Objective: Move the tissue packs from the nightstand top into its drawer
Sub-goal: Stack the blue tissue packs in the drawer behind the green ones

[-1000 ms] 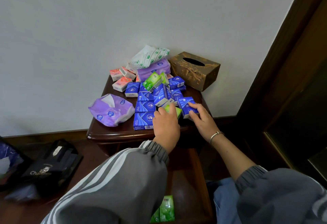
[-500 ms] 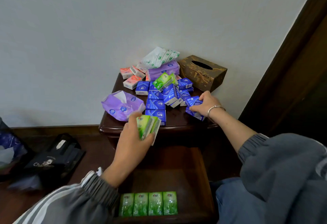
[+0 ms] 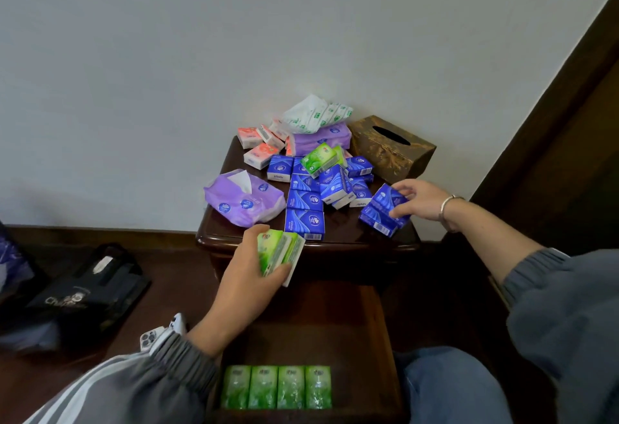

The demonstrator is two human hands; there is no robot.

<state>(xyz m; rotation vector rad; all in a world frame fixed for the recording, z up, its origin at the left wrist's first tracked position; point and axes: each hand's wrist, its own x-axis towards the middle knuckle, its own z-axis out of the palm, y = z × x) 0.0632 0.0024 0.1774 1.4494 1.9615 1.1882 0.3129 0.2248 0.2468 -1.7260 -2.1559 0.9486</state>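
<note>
The dark wooden nightstand (image 3: 338, 245) carries a heap of tissue packs: several blue ones (image 3: 304, 223), pink ones (image 3: 258, 155), a green one (image 3: 318, 159) and an opened purple soft pack (image 3: 242, 201). My left hand (image 3: 249, 281) grips green packs (image 3: 278, 253) just in front of the top's front edge, above the open drawer (image 3: 375, 330). My right hand (image 3: 423, 199) holds blue packs (image 3: 385, 211) at the top's right front corner. A row of green packs (image 3: 276, 387) lies along the drawer's near end.
A brown tissue box (image 3: 390, 149) stands at the back right of the top, with a larger purple pack (image 3: 321, 140) and a white-green pack (image 3: 313, 114) behind the heap. On the floor to the left lie a black bag (image 3: 83, 296) and a phone (image 3: 157, 333). A dark door frame rises on the right.
My left hand took green packs off the top and drew them back over the front edge. My right hand closed on blue packs and raised them at the right corner.
</note>
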